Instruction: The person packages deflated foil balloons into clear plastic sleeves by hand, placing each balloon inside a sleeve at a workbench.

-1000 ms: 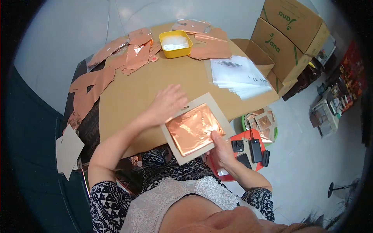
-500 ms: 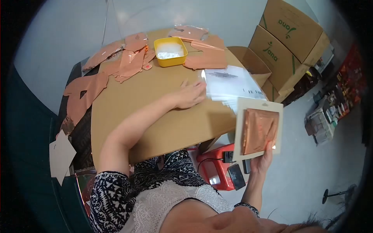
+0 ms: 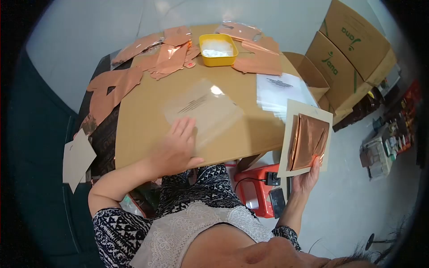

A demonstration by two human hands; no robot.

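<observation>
Clear plastic bag (image 3: 203, 111): drawn from the stack (image 3: 281, 91) since half a second ago, now pinned flat on the brown table (image 3: 147, 120) under the spread left hand (image 3: 176, 149). Beige card (image 3: 305, 138), bearing folded shiny copper foil, gripped by the right hand (image 3: 307, 178) off the table edge.

Cardboard-topped table (image 3: 147, 120) — clear bag (image 3: 203, 109); yellow tray (image 3: 218, 43); copper foil pieces (image 3: 172, 53); bag stack (image 3: 283, 89)

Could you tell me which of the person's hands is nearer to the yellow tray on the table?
Left. The left hand lies on the table, well short of the yellow tray; the right hand is off the table's edge, farther away.
</observation>
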